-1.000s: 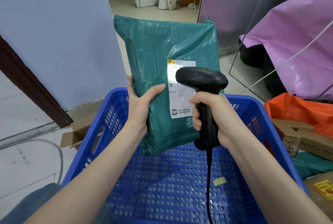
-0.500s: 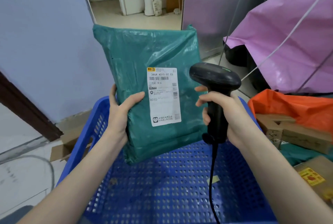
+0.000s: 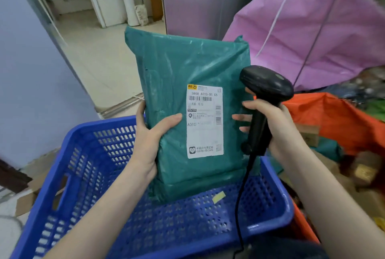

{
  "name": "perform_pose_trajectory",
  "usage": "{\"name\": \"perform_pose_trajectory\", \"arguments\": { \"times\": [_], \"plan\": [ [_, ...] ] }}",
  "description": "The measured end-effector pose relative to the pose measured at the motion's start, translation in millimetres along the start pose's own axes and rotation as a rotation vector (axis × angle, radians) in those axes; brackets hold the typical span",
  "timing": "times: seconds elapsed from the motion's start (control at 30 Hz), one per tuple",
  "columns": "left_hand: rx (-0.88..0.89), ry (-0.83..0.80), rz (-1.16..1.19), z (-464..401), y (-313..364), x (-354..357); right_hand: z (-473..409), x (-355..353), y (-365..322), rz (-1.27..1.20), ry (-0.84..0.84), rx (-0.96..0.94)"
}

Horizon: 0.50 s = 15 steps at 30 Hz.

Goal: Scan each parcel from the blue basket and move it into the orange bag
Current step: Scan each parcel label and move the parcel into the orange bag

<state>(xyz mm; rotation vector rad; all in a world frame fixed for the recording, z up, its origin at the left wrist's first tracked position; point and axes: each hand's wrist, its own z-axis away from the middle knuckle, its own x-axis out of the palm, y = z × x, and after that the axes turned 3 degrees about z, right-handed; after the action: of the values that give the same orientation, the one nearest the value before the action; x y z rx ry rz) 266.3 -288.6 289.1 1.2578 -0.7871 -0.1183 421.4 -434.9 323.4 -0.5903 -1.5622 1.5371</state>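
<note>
- Parcel (image 3: 187, 75): I see thin green plastic film, wrinkled, with a soft sheen.
- Label (image 3: 205, 122): white paper, matt, smooth, printed in black.
- Scanner (image 3: 264, 92): I read it as black hard plastic, mostly matt, dully shiny on the head.
- Cable (image 3: 239, 206): black, smooth, rubbery-looking.
- Basket (image 3: 68, 175): blue moulded plastic, perforated, slightly glossy.
- Bag (image 3: 333, 117): orange, creased plastic sheet, faintly shiny.
- Sheet (image 3: 312, 29): pink plastic film, crinkled, satin.
- Boxes (image 3: 308, 135): I note brown cardboard, matt, rough.

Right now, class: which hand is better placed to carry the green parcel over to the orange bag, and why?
Left. The left hand already grips the green parcel above the blue basket; the right hand holds the scanner, though it is nearer the orange bag.
</note>
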Motion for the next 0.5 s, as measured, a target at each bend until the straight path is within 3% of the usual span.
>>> {"name": "perform_pose_trajectory", "arguments": {
  "times": [0.5],
  "plan": [
    [-0.163, -0.174, -0.027, 13, -84, 171, 18, -184, -47, -0.276, 0.230, -0.016]
  ]
}}
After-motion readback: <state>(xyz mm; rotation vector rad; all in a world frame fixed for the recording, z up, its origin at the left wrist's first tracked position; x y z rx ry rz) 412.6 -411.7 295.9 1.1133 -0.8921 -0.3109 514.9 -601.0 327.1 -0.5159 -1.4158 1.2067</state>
